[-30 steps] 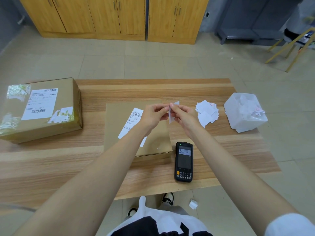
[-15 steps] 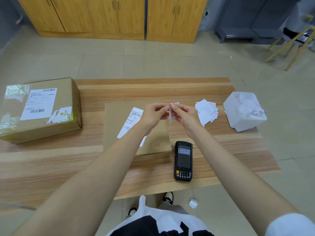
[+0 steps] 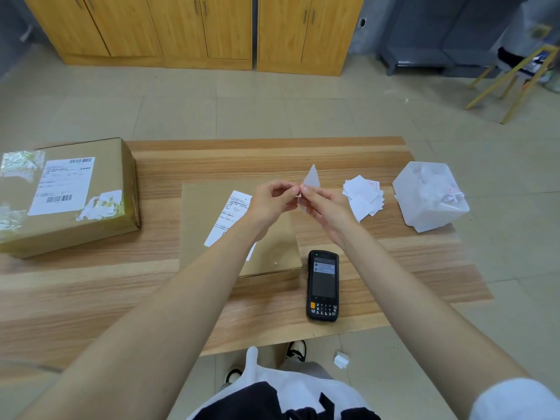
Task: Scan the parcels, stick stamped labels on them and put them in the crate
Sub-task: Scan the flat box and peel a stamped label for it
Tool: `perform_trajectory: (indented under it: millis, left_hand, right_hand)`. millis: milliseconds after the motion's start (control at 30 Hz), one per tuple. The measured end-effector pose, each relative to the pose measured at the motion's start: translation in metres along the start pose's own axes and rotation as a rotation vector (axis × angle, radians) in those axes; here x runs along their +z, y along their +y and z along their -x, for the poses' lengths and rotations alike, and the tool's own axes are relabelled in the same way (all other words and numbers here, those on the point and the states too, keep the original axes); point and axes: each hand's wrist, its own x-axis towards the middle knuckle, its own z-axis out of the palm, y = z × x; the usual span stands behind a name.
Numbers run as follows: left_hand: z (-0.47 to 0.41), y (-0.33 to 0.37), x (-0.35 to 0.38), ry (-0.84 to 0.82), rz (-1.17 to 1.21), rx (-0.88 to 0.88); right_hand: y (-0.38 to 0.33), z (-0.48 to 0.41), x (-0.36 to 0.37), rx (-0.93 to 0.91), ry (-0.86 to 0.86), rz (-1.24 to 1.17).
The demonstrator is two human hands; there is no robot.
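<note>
Wood-grain bench (image 3: 378,247) fills mid-frame, with cabinets (image 3: 212,25) behind. At centre the left hand (image 3: 272,204) and right hand (image 3: 327,207) meet, their fingers pinching a small white label (image 3: 312,177) above the flat parcel (image 3: 200,225). A scanner (image 3: 323,284) lies just right of that parcel; loose labels (image 3: 362,195) and a white tub (image 3: 430,195) sit right, a bigger parcel (image 3: 69,195) left.

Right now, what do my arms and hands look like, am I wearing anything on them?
The left hand and the right hand carry no gloves, and no watch or wristband shows. Both forearms are uncovered. The right arm runs into a white sleeve at the lower right corner of the view. The left arm leaves the frame before any sleeve shows.
</note>
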Motion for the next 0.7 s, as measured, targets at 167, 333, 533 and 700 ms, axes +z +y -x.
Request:
perform_trajectory:
  millis: [167,333,533,700]
  left_hand:
    - [-0.001,0.004,0.003,-0.001,0.065,-0.026]
    - [-0.005,0.008,0.001,0.019,0.034,-0.027]
    - [-0.004,0.004,-0.001,-0.034,-0.531,0.271]
    - [-0.005,0.001,0.005,-0.068,-0.676,0.320]
  right_hand:
    - [-0.002,-0.002,-0.003,0.039,-0.020,-0.069]
    - [-0.006,0.002,0.000,0.053,-0.139,0.019]
    - [-0.014,-0.002,0.008,-0.004,-0.020,-0.023]
    - [-0.017,-0.010,0.007,-0.045,0.059,0.083]
